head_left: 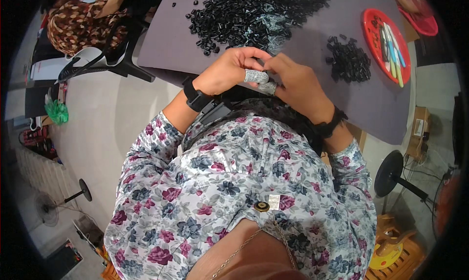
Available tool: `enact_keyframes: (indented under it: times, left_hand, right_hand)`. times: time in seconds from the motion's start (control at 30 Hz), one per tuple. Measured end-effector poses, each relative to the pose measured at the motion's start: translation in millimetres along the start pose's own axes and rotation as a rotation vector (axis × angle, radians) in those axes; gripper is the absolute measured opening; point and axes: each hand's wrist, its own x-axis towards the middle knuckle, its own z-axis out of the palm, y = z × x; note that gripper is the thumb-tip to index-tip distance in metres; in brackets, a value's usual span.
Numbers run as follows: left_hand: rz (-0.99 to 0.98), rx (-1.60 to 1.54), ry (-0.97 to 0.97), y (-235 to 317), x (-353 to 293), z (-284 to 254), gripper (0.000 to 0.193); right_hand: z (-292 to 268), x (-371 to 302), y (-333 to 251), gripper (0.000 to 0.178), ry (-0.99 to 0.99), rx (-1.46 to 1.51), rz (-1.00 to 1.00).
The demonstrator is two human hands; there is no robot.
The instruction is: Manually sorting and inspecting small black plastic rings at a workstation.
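Note:
My left hand [229, 71] and my right hand [301, 87] meet at the near edge of the table, in front of my body. Between their fingertips is a small black piece [261, 62], mostly covered by the fingers. Both hands are closed around it, and whether the right fingers also grip a tool is hidden. Silvery-grey wraps [256, 76] cover the thumbs. Just beyond my hands spreads a big heap of small black pieces [222, 23], with a pale glare over its middle. A smaller pile of black pieces [349, 60] lies to the right of my right hand.
At the table's right stands a red tray [400, 77] with knife-like tools [391, 48] and small dark bits. The grey tabletop [312, 50] ends close to my waist. Another person [83, 26] sits at the far left by a black chair [129, 60]. Pedestal fan bases stand either side.

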Motion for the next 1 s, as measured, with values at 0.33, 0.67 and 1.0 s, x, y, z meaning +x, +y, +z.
enact_keyframes:
  times: [0.33,0.67,1.0]
  left_hand:
    - [-0.068,0.195,-0.262,6.6,-2.6,6.0,0.057]
    - [-0.019,0.049,-0.180,-1.4,-2.7,14.0,0.048]
    - [0.341,1.028,0.546,14.5,-21.3,-58.9,0.029]
  right_hand:
    - [-0.4,-14.6,-5.5,0.032,-0.217,-0.189,-0.168]
    - [-3.6,-22.1,2.3,0.022,-0.135,-0.138,-0.111]
    - [-80.1,-40.3,64.7,0.021,0.049,-0.461,0.412]
